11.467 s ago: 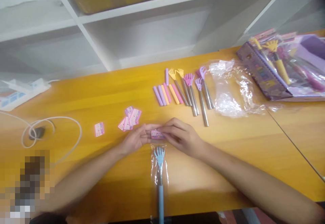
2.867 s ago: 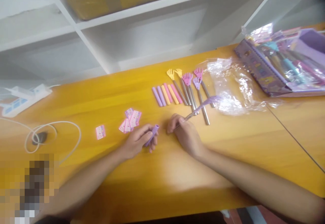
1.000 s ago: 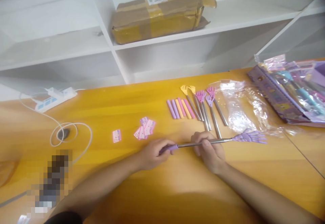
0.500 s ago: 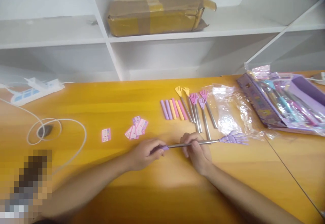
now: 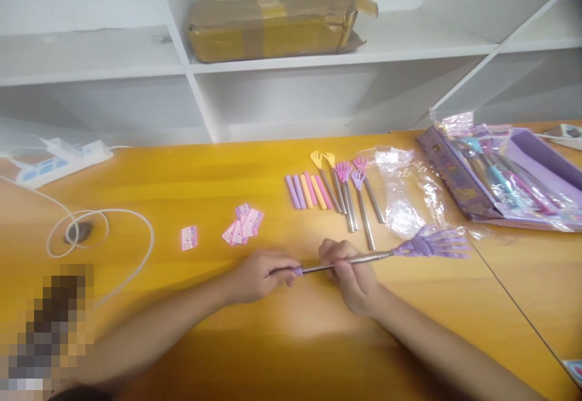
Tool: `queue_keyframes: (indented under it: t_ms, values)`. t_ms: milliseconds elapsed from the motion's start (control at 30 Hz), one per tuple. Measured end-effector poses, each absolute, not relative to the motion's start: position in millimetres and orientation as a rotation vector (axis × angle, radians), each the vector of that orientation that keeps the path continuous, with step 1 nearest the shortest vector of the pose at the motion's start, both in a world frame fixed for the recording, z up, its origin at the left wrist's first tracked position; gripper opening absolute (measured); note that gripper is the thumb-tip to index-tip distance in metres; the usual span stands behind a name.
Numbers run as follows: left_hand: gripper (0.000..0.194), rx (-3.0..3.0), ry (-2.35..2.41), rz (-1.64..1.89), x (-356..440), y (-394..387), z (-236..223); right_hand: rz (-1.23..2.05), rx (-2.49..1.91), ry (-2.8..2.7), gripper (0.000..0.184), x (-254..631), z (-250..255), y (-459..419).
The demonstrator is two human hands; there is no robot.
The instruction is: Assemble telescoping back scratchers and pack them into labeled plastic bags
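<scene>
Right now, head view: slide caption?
Left hand grips the purple handle, right hand the metal rod of a purple hand-shaped scratcher.

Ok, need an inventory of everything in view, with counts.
held scratcher: 1, purple/silver, both hands
loose scratchers: 5+, yellow/pink/purple heads, mid-table
tubes: 6, purple/orange/pink, beside them
cards: 5+, pink/white, left of tubes
clear bags: count unclear, right of loose scratchers
display box: 1, purple, right, holding bagged scratchers
carton: 1, brown, on white shelving
power strip: 1, white, left
cable: white, left, count unclear
dark object: 1, by cable
table: orange-brown
hands: left, right
</scene>
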State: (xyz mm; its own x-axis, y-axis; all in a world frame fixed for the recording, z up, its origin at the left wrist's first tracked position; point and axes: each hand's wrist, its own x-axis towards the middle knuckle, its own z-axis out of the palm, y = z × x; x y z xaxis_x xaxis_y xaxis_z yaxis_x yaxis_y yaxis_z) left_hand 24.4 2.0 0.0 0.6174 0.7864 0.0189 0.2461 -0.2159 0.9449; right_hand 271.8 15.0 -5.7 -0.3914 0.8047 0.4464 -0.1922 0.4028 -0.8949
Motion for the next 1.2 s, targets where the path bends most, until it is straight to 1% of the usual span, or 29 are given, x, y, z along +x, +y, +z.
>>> queue_keyframes:
  t_ms: [133,300,433,533,633,733,867,900,967,1067,1133,1200]
  values:
    - [0.037,1.735,0.789,0.612,27.6,-0.4,5.7,1.073,-0.511,-1.798,0.021,273.1,3.9,12.0]
    - [0.041,1.633,0.753,0.624,28.4,-1.1,4.9,1.068,-0.541,-1.813,0.022,270.2,13.2,7.1]
    - [0.041,1.574,0.742,0.614,29.4,-1.8,3.7,1.129,-0.584,-1.742,0.028,265.3,12.4,4.0]
    - [0.035,1.578,0.852,0.576,26.2,-0.9,3.8,1.225,-0.65,-1.653,0.031,265.7,6.6,8.0]
    - [0.026,1.793,1.059,0.601,17.2,4.2,4.1,1.351,-0.757,-1.678,0.034,272.1,-1.3,20.5]
    - [0.025,1.996,1.156,0.702,7.6,11.1,2.8,1.442,-0.856,-1.66,0.033,280.4,-10.0,36.2]
    - [0.023,2.162,1.154,0.865,3.0,15.6,-1.9,1.531,-0.772,-1.25,0.056,290.3,-12.8,54.2]
    - [0.022,2.184,1.154,0.899,3.2,16.0,-3.1,1.521,-0.758,-1.141,0.056,293.4,-11.0,58.0]
    - [0.022,2.212,1.137,0.972,4.2,16.9,-4.9,1.448,-0.783,-1.017,0.043,300.8,-5.9,65.1]
    - [0.025,2.208,1.092,1.105,5.4,18.9,-4.7,1.302,-0.874,-1.001,0.021,313.5,-0.7,73.8]
    - [0.024,2.164,1.06,1.18,5.1,19.3,-2.8,1.214,-0.958,-1.047,0.014,321.2,-0.9,77.7]
    - [0.017,2.048,1.027,1.23,3.7,18.0,-0.8,1.102,-1.056,-1.177,0.012,327.0,-3.3,80.0]
